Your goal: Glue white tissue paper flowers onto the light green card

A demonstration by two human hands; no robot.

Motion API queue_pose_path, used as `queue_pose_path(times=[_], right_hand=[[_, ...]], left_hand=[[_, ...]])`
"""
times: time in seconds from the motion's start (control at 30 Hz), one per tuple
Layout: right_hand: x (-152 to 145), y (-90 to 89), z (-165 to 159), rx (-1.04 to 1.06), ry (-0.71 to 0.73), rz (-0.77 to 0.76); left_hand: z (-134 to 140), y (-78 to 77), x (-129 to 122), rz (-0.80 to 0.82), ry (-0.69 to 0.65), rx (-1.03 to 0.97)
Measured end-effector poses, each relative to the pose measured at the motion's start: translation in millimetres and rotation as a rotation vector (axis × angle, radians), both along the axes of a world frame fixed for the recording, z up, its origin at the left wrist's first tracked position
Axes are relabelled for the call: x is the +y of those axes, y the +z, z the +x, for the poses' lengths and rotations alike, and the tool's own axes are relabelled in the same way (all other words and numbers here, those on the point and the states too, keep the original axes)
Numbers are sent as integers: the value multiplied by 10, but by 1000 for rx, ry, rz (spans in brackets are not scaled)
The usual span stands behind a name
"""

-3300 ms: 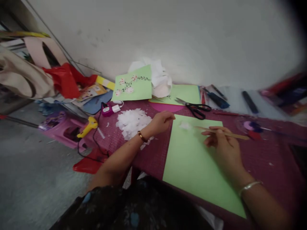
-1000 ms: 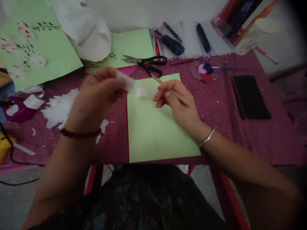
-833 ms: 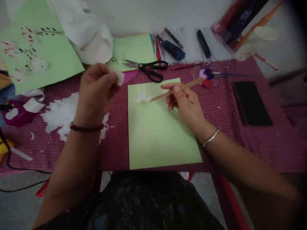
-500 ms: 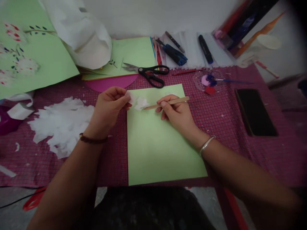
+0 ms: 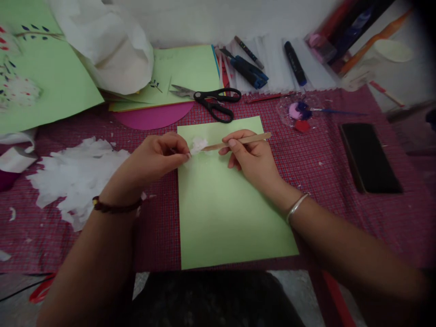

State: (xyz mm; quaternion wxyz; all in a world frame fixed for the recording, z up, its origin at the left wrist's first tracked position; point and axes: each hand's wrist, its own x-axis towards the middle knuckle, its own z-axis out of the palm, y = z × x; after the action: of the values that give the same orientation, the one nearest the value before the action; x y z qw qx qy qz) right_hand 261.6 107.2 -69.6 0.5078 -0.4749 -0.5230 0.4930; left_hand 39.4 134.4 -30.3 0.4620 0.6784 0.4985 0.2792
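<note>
My right hand is closed round a flat wooden craft stick, whose left tip meets a small white tissue clump near the top left of a light green paper sheet. Just left of that clump, my left hand pinches at the sheet's left edge. A thin whitish scrap, probably tissue paper, shows faintly under its fingertips. To the left of this hand, a heap of white tissue pieces lies on the checked cloth.
Black-handled scissors lie behind the sheet. Further back are a blue cutter and a black marker. At right sit a dish of paint, a thin brush and a phone. A decorated green sheet stands at upper left.
My left hand has come down slightly, its fingertips now lower beside the white clump. My right hand still holds the stick at the clump. The whole view has shifted a little.
</note>
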Motion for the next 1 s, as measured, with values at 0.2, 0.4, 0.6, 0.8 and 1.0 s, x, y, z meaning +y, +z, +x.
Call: queue_pose_path(times=[0.2, 0.4, 0.6, 0.8, 1.0], right_hand=[[17, -1, 8, 19, -11, -9], [16, -12, 22, 54, -35, -34], [-51, 19, 40, 82, -115, -22], [-96, 35, 12, 55, -65, -9], [-81, 18, -9, -15, -52, 31]], left_hand=[[163, -5, -52, 93, -69, 77], [255, -221, 42, 187, 94, 104], [290, -288, 89, 176, 69, 105], [298, -301, 113, 163, 99, 86], [307, -321, 131, 154, 129, 43]])
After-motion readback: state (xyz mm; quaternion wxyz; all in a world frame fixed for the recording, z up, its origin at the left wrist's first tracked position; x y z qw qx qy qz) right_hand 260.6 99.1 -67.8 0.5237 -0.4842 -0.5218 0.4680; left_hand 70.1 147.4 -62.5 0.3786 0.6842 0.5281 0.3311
